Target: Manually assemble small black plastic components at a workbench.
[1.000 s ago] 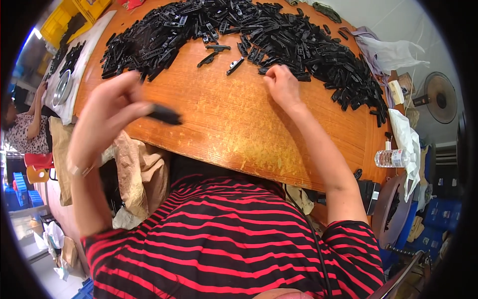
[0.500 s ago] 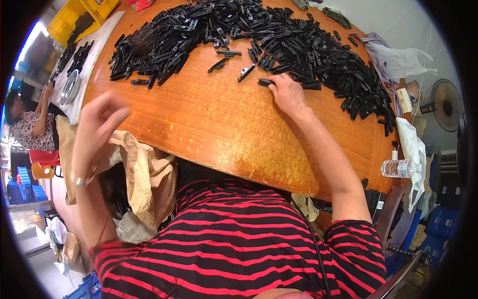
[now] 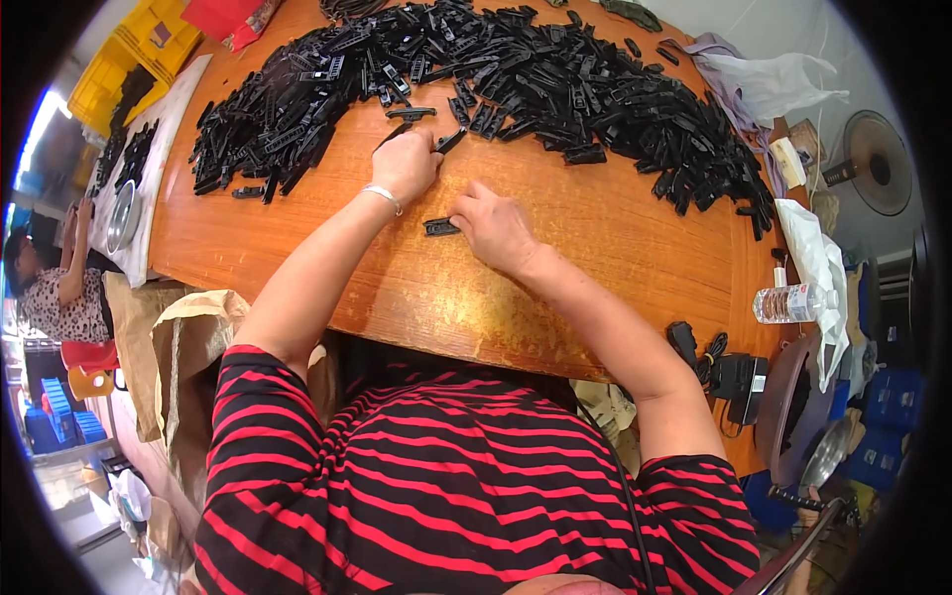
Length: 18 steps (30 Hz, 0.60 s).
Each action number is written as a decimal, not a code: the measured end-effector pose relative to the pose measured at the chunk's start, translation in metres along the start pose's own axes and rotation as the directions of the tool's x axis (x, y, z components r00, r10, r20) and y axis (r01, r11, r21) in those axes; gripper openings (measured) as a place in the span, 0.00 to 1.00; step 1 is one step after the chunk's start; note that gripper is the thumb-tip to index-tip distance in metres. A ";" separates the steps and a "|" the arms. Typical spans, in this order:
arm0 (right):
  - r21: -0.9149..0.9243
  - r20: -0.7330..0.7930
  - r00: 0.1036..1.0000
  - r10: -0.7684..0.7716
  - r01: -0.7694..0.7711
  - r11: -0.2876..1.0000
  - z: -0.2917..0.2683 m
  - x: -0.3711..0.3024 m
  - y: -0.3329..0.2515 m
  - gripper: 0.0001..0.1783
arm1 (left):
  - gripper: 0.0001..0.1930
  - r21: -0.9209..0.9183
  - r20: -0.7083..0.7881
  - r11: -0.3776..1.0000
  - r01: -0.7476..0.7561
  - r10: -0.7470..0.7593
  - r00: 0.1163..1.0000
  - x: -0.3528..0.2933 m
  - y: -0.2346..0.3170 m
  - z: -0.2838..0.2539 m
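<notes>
Near the middle of the wooden table, my right hand [image 3: 493,226] pinches one end of a slim black plastic part [image 3: 438,227], which lies low over the bare wood. Farther off and to the left, my left hand [image 3: 405,166] has its fingers closed on another narrow black plastic part [image 3: 452,140]. A similar loose part [image 3: 411,114] lies just beyond that hand, and one more is partly covered by its knuckles. Behind them spreads a wide heap of such black parts [image 3: 555,79].
The table [image 3: 555,297] ends close to my body. At its right are a plastic bottle [image 3: 783,303], a white bag [image 3: 813,268], a black adapter with cable [image 3: 736,377] and a fan [image 3: 878,164]. Brown paper sacking [image 3: 198,337] hangs on the left; a person [image 3: 64,283] sits beyond.
My left hand has swung from the left side over the table to a part by the heap. My right hand has drawn its part nearer to me and leftward.
</notes>
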State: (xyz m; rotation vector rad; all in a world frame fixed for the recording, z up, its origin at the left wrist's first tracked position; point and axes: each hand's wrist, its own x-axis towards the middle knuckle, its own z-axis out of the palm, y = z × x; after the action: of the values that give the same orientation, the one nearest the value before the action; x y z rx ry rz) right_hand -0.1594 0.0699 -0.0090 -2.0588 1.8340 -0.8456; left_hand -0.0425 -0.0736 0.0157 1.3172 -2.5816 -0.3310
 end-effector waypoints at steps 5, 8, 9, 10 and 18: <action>0.000 -0.194 0.979 0.060 -0.061 0.998 -0.018 0.016 0.006 0.07 | 0.09 -0.092 0.159 0.987 -0.133 0.146 0.976 -0.015 -0.014 -0.018; 0.085 -0.307 0.948 0.081 -0.057 0.995 -0.029 0.024 0.004 0.08 | 0.07 -0.415 0.293 0.910 -0.019 0.154 0.944 -0.031 -0.010 -0.038; 0.127 -0.332 0.942 0.041 0.002 0.992 -0.030 0.024 0.003 0.09 | 0.07 -0.497 0.331 0.868 0.019 0.170 0.928 -0.035 -0.011 -0.040; 0.127 -0.325 0.945 0.040 0.002 0.992 -0.030 0.023 0.004 0.09 | 0.07 -0.500 0.332 0.866 0.025 0.165 0.929 -0.041 -0.011 -0.041; 0.440 0.099 0.950 0.297 -0.310 0.843 -0.026 0.011 0.001 0.10 | 0.08 -0.721 0.428 0.597 0.351 -0.015 0.904 -0.077 -0.008 -0.028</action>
State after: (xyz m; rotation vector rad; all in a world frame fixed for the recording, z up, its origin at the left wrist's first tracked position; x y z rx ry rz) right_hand -0.1747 0.0641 0.0136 -1.4404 1.6855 -1.0277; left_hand 0.0161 -0.0185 0.0322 1.2124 -2.0334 -1.7039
